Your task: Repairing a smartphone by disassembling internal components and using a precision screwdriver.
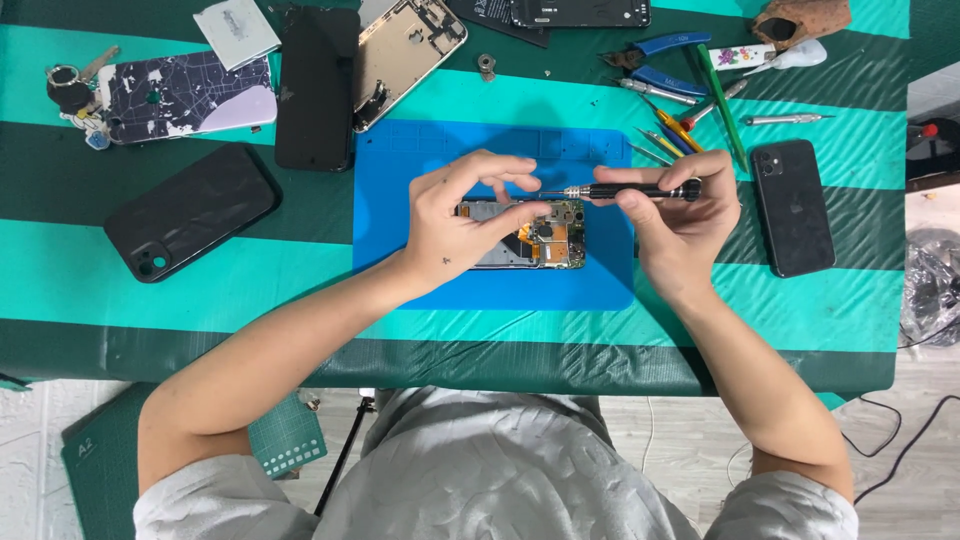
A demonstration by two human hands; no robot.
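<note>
Opened phone [535,238], circuit boards exposed, lies flat at centre of blue mat [600,285]. Left hand [455,215] rests on phone's left part, fingers curled, thumb and forefinger pinched near screwdriver tip. Right hand [680,215] closed around black screwdriver [625,190], held level above phone's upper right edge, tip pointing left. Mat lies on green striped table [150,300]. Black phone [792,205] just right of right hand; loose tools [680,100] beyond.
</note>
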